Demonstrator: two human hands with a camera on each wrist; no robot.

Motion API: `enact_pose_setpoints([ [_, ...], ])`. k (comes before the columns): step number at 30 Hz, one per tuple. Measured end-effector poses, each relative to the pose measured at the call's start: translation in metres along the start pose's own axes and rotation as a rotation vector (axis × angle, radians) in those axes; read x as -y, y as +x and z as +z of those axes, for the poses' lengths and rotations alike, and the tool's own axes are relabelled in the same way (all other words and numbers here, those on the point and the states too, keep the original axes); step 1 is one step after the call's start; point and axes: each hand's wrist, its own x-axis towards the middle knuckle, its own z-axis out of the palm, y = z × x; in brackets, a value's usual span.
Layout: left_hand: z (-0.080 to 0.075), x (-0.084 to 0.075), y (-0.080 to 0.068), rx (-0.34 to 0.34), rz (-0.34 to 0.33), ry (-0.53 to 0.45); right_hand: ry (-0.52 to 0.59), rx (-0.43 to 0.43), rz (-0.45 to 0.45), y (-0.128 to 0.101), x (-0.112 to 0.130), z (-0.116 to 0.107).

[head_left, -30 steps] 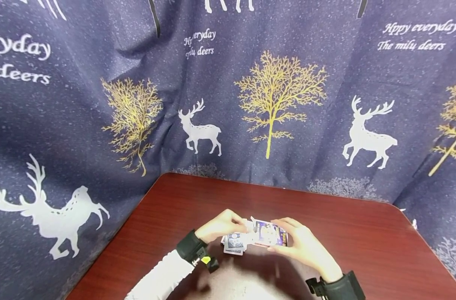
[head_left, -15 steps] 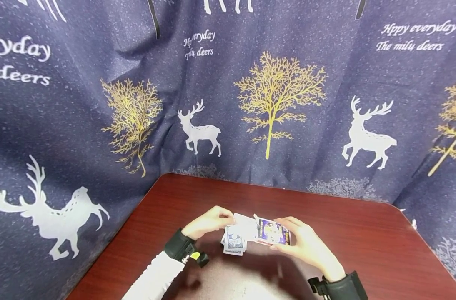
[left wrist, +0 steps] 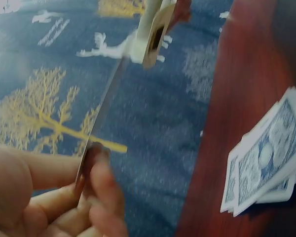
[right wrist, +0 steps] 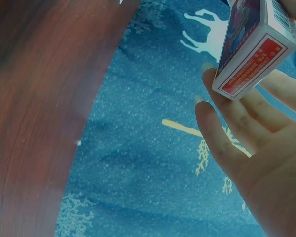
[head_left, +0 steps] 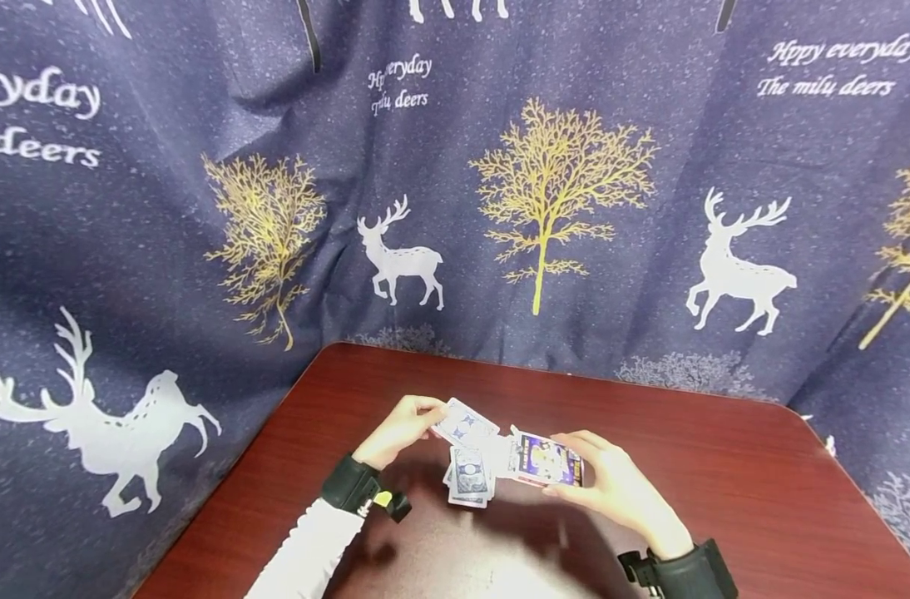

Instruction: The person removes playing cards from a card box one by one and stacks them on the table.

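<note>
Between thumb and fingers, my left hand [head_left: 400, 428] pinches a white playing card [head_left: 464, 423] with a blue pattern. In the left wrist view that playing card [left wrist: 104, 106] shows edge-on, as a thin strip. My right hand [head_left: 615, 482] grips a purple card box [head_left: 548, 459] by its right end, thumb along the near side and fingers along the far side. The right wrist view shows the box's red-and-white side [right wrist: 254, 65]. Below and between both hands, a loose pile of playing cards [head_left: 470, 478] lies on the table, its blue-grey patterned top card face visible.
The reddish-brown wooden table [head_left: 694, 466] has rounded far corners and a bright glare near its front. A dark blue curtain [head_left: 455, 166] with white deer and yellow trees hangs behind and to the left. Black camera bands [head_left: 350, 484] sit on both wrists.
My left hand has moved left and away from the box, drawing the playing card out over the pile and tilting it. The right hand with the box has shifted slightly right.
</note>
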Motion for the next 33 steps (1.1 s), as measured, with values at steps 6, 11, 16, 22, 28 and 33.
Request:
enact_pose_setpoints([
  [6,0.002,0.012,0.009,-0.153,-0.039,-0.059,-0.027,-0.013,0.003,-0.001,-0.006,-0.003],
  [11,0.010,0.015,0.019,-0.197,-0.044,-0.037,-0.029,-0.013,0.006,0.001,-0.011,-0.006],
  [16,0.016,0.035,0.031,-0.268,-0.041,0.140,-0.028,-0.014,0.016,0.000,-0.009,-0.005],
  [22,0.021,0.046,0.031,-0.206,-0.094,0.211,-0.017,-0.018,0.029,-0.004,-0.008,-0.004],
  [28,0.026,0.051,0.033,-0.139,-0.110,0.151,-0.023,-0.024,0.031,-0.005,-0.011,-0.002],
  [33,0.029,0.050,0.038,-0.163,-0.097,0.166,-0.028,-0.025,0.032,-0.004,-0.013,-0.003],
])
